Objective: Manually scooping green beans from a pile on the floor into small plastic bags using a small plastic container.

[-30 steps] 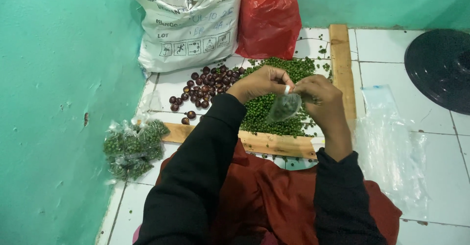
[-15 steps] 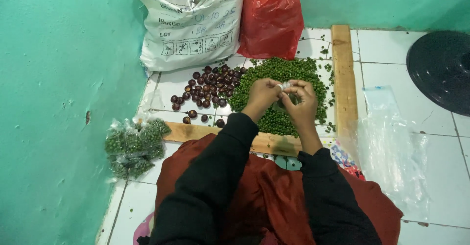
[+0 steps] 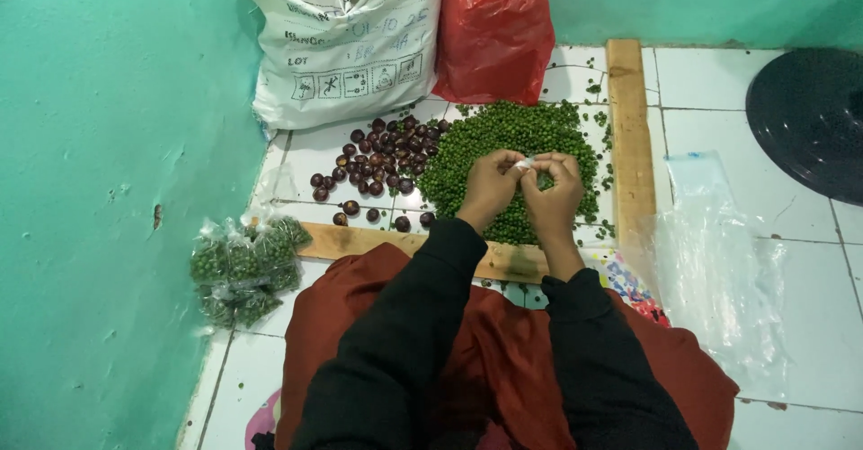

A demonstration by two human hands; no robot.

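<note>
Both hands are held together over the pile of green peas (image 3: 512,158), approx. mid-frame. Left hand (image 3: 490,187) and right hand (image 3: 553,194) are curled narrow, fingertips meeting at a small whitish bit (image 3: 524,163) pinched between them. The bit is tiny; its long axis seems to run left-right between the two sets of fingertips, but which way it points can't be told. It is held just above the pea pile, not touching it as far as can be seen.

Pea pile is spread on the white tiled floor (image 3: 719,99), inside an L of wooden slats: one slat (image 3: 629,135) is laid along the right side w/ its long axis running away from the person, another slat (image 3: 360,239) is laid across the near side, partly hidden by the black sleeves. Dark brown round nuts (image 3: 382,158) are scattered just left of the peas, touching the pile's edge.

Small clear packets filled w/ peas (image 3: 238,270) are heaped near the teal wall at left. A white printed sack (image 3: 342,36) and a red plastic bag (image 3: 494,27) are stood side by side at the back. Empty clear plastic bags (image 3: 719,261) are laid flat at right; a dark round object (image 3: 809,117) is seen at far right.
</note>
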